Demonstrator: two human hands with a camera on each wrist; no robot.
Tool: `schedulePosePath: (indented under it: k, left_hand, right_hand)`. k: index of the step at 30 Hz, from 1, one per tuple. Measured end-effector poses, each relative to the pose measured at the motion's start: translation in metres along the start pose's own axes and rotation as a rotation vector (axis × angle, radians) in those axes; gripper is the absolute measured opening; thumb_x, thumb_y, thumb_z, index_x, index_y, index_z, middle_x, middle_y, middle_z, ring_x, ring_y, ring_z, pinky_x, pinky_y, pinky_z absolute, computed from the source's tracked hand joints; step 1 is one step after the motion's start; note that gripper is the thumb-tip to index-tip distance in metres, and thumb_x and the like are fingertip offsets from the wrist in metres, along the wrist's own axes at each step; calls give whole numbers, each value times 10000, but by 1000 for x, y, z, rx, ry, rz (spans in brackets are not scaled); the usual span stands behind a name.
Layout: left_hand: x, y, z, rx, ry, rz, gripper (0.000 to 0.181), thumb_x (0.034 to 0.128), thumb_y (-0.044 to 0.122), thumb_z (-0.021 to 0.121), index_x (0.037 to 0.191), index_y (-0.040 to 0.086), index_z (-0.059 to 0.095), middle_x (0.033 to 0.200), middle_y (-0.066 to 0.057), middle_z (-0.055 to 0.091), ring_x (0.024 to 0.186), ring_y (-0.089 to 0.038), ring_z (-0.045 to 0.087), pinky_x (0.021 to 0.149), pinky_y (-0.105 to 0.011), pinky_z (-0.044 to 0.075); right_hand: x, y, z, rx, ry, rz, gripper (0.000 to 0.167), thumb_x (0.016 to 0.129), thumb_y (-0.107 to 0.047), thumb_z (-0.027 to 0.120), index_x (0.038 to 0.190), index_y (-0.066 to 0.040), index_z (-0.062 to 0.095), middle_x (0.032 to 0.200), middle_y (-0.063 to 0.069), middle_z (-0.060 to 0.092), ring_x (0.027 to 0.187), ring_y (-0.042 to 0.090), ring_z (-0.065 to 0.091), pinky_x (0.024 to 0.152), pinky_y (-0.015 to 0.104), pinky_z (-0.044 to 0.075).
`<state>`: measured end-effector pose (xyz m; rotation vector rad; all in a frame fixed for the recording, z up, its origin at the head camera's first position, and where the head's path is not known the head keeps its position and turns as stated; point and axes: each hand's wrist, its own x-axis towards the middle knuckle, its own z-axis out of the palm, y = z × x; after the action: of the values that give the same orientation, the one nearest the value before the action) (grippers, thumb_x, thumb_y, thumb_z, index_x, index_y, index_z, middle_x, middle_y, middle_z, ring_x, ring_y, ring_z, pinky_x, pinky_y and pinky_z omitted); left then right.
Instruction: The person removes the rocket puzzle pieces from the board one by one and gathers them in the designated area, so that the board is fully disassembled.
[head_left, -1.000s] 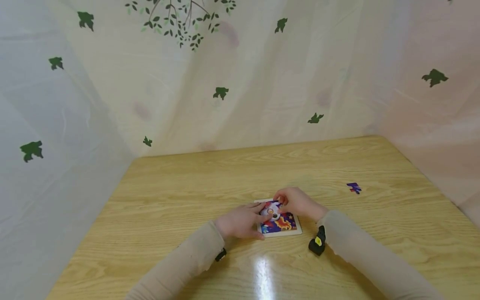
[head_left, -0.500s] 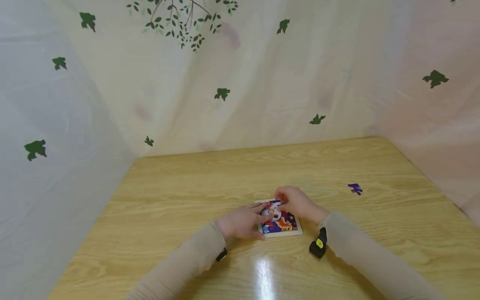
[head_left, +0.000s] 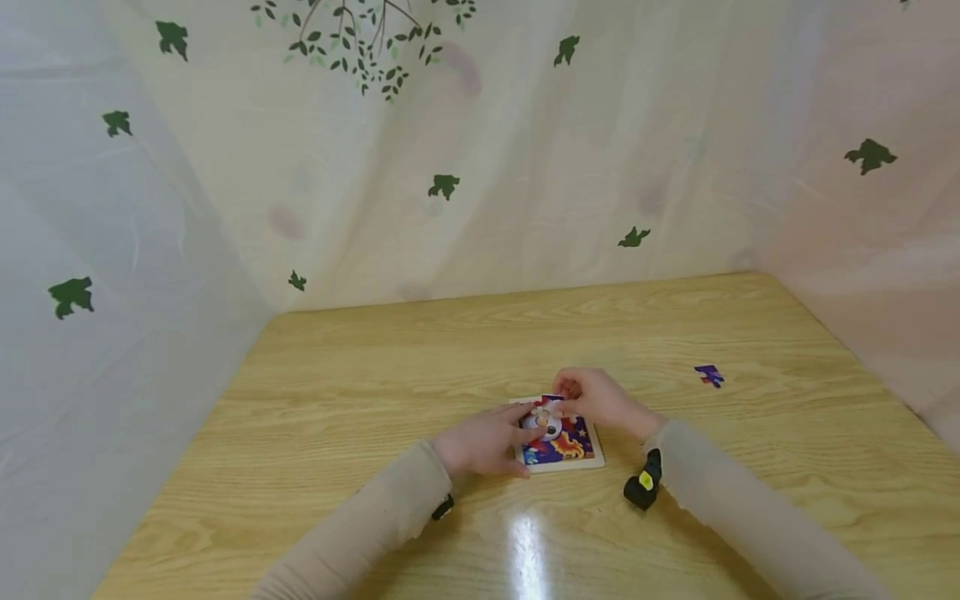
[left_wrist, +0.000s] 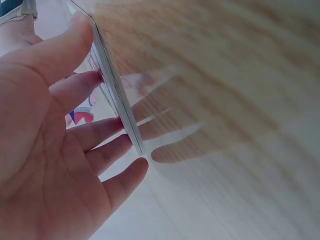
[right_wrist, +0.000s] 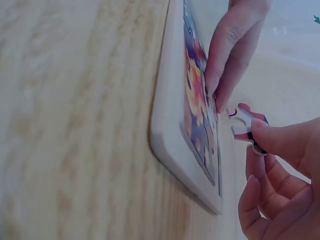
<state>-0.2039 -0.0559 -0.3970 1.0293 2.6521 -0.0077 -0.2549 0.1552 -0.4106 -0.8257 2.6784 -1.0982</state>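
A small framed jigsaw puzzle (head_left: 576, 450) with a colourful picture lies flat on the wooden table. My left hand (head_left: 483, 443) rests on its left side, fingers spread over the picture and thumb at the near edge. In the left wrist view the fingertips of the left hand (left_wrist: 55, 145) meet the thin board edge (left_wrist: 117, 95). Over the puzzle's far right part, my right hand (head_left: 597, 397) pinches a jigsaw piece (right_wrist: 245, 131) between thumb and fingers. The right wrist view shows that piece tilted and raised off the white-rimmed board (right_wrist: 167, 135).
Another jigsaw piece (head_left: 708, 376), purple and red, lies loose on the table (head_left: 360, 375) to the right. A pale curtain (head_left: 525, 150) with green leaf shapes stands behind and along the table's sides.
My right hand has shifted slightly away and to the right, with the pinched jigsaw piece now showing more clearly at the puzzle's far edge. The left hand stays in place.
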Motion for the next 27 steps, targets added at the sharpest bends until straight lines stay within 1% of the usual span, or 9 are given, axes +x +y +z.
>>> schedulePosePath:
  k: [5,9,11,15,20,23,27]
  left_hand:
    - [0,-1,0,-9,0,-13,669,872,485,608,1456,264,366,1562,-132,221,1410,-272,296,1138,-342,294]
    - [0,-1,-1,-29,-4,-19,669,876,480,606,1460,272,352,1569,-123,204,1415,-272,284,1142,-348,285]
    - [0,-1,-1,-31,-5,-14,667,880,478,602,1461,274,347,1571,-121,199,1417,-272,278,1145,-348,278]
    - [-1,-1,0,-29,-6,-6,662,885,478,593,1463,276,340,1574,-120,189,1425,-271,262,1153,-346,261]
    - [-2,-1,0,-22,-7,-10,666,882,478,596,1463,277,341,1573,-117,191,1429,-259,252,1157,-338,250]
    - [-3,-1,0,-9,-7,-11,670,877,486,598,1462,279,346,1572,-115,196,1426,-257,260,1155,-335,255]
    - [-3,0,0,-3,-15,-11,669,881,493,588,1465,282,339,1573,-112,194,1428,-254,257,1155,-333,253]
  right_hand:
    - [-1,6,-8,19,-24,-32,72,868,-81,669,928,-77,631,851,34,617,775,135,559,701,294,475]
    - [-3,9,-20,12,-42,-9,92,886,-103,654,973,-80,639,889,38,627,818,152,570,723,306,481]
    - [-4,12,-30,-9,-41,1,113,893,-107,645,1001,-76,641,897,42,625,819,159,567,714,301,476]
    - [-8,20,-54,-55,-19,-20,207,898,-94,633,1097,-37,645,932,90,631,817,190,578,688,297,483]
    - [-18,29,-82,-111,-14,-13,328,907,-83,616,1223,3,600,1071,172,643,863,222,590,684,298,493]
    - [-24,35,-94,-144,-16,7,346,902,-72,617,1239,0,588,1113,196,637,867,231,580,674,297,487]
    - [-30,44,-105,-198,-4,35,322,887,-50,624,1207,-15,605,1089,215,638,884,279,596,683,346,510]
